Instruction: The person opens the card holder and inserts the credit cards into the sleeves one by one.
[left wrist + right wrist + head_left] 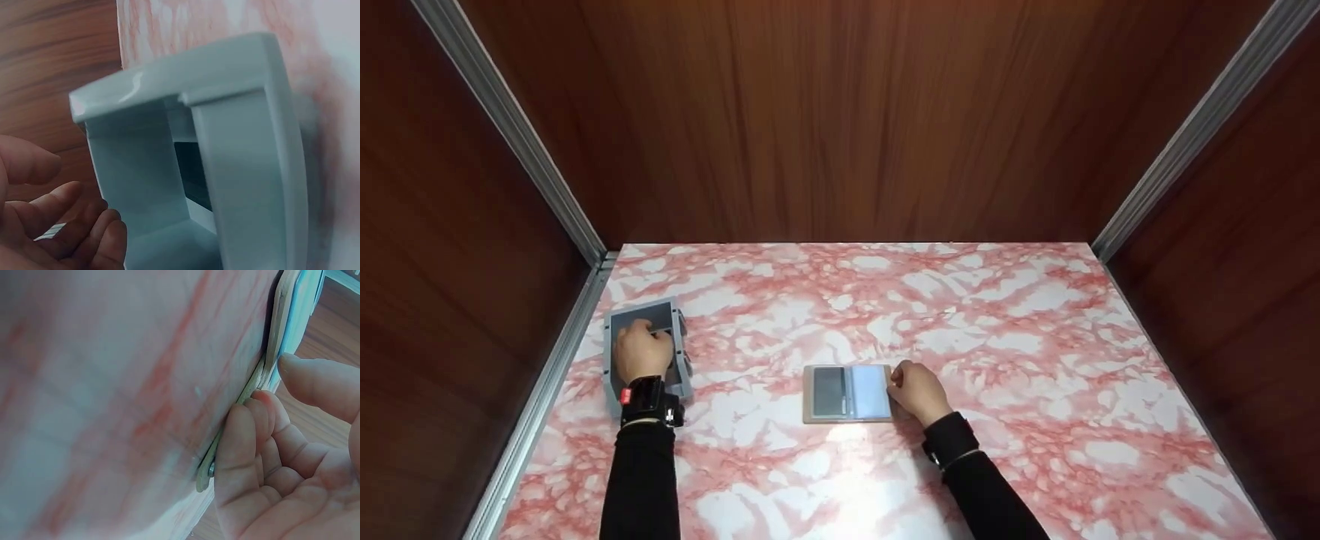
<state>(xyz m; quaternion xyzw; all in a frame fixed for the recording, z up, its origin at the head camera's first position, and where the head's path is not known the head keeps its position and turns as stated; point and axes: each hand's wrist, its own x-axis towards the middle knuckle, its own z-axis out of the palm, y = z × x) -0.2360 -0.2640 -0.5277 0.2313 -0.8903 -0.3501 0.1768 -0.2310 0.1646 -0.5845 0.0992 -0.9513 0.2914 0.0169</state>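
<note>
On the pink-marbled table lies an opened card holder (830, 412) with a tan cover. A dark grey card (829, 391) shows on its left side and a pale bluish sleeve (871, 391) on its right. My right hand (919, 391) pinches the right edge; in the right wrist view, the thumb (315, 379) and curled fingers meet the tan flap (247, 385), which bears a metal snap (211, 469). My left hand (643, 352) reaches into a grey plastic bin (609, 367), fingers loosely bent. The left wrist view shows nothing in its grasp.
Inside the bin, a dark rectangular patch (193, 171) shows; whether it is an object or an opening, I cannot tell. Brown wood-look panels (840, 120) surround the table on three sides, with metal rails (514, 127) at the corners. The bin stands near the left rail.
</note>
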